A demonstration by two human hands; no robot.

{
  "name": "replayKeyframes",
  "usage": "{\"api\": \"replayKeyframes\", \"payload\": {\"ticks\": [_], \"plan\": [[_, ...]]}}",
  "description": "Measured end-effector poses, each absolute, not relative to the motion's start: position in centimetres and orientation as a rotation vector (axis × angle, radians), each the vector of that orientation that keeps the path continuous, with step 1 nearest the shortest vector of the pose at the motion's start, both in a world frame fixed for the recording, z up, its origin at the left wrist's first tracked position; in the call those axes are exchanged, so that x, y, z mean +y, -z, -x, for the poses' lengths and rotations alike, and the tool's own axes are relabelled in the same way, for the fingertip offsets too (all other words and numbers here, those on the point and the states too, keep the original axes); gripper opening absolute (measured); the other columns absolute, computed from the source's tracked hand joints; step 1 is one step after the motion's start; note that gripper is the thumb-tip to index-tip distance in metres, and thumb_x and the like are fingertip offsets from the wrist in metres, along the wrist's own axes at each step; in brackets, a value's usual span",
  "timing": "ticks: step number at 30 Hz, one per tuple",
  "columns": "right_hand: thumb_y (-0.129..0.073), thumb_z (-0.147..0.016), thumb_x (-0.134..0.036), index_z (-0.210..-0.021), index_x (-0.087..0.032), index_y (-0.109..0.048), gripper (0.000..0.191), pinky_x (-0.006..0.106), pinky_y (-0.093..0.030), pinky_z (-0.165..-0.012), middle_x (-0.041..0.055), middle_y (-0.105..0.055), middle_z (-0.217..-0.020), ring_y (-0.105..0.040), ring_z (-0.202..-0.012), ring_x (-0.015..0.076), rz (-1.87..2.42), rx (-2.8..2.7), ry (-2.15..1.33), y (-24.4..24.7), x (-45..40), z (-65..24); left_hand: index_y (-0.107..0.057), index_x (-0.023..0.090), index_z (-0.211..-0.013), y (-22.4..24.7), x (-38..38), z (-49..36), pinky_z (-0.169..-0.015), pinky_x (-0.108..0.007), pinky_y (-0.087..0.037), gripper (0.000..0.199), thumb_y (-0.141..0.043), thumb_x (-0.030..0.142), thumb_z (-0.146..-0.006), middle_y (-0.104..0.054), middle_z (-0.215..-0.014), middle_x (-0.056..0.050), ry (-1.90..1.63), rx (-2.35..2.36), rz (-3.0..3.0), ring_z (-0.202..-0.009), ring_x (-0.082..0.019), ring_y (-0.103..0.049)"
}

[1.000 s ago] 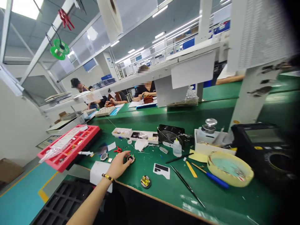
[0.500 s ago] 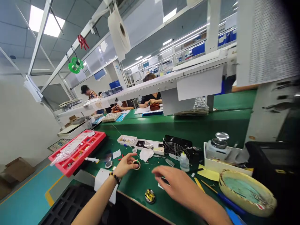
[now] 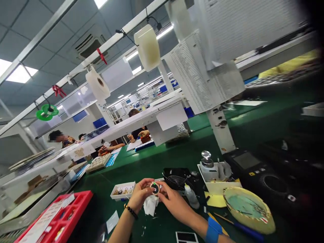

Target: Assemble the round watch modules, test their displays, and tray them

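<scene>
A small ring-shaped part (image 3: 155, 188) with a green spot and a pale rim is pinched between the fingertips of my left hand (image 3: 141, 194) and my right hand (image 3: 174, 200). A crumpled white tissue (image 3: 150, 205) lies on the green workbench (image 3: 162, 158) just below my hands. A dark bracelet circles my left wrist, and a blue band (image 3: 213, 230) wraps my right wrist.
A white parts tray (image 3: 123, 190) and a black fan (image 3: 177, 179) sit just past my hands. To the right are a glue bottle (image 3: 191, 196), a boxed metal-topped dispenser (image 3: 207, 162), a round green-centred dish (image 3: 249, 210) and a black instrument (image 3: 249, 168). A red tray (image 3: 58, 219) lies at lower left.
My right hand has come in and joined my left on the ring. Both hands have lifted it off the bench, and the view has tilted and turned.
</scene>
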State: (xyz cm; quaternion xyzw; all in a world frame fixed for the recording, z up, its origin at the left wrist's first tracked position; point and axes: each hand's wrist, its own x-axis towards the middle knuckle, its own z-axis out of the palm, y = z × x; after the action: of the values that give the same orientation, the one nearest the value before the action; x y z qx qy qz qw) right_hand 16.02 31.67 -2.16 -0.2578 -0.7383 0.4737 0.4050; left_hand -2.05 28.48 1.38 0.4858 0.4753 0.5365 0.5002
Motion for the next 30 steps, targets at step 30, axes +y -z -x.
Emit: {"api": "replayKeyframes", "payload": {"ticks": [30], "plan": [[-0.055,-0.104,-0.051,-0.135,-0.029,-0.067,0.04,0.024,-0.065,-0.074,0.0064,-0.074,-0.118,-0.076,-0.079,0.0177,0.727,-2.16,-0.578,5.5,32.0,-19.7,-0.072,0.014,-0.116,1.3,26.0,-0.1,-0.078,-0.026,-0.051,0.052,-0.07,0.003,-0.065,-0.067,-0.089,-0.004,-1.235,1.216,-1.256,-0.081,-0.015,-0.061]]}}
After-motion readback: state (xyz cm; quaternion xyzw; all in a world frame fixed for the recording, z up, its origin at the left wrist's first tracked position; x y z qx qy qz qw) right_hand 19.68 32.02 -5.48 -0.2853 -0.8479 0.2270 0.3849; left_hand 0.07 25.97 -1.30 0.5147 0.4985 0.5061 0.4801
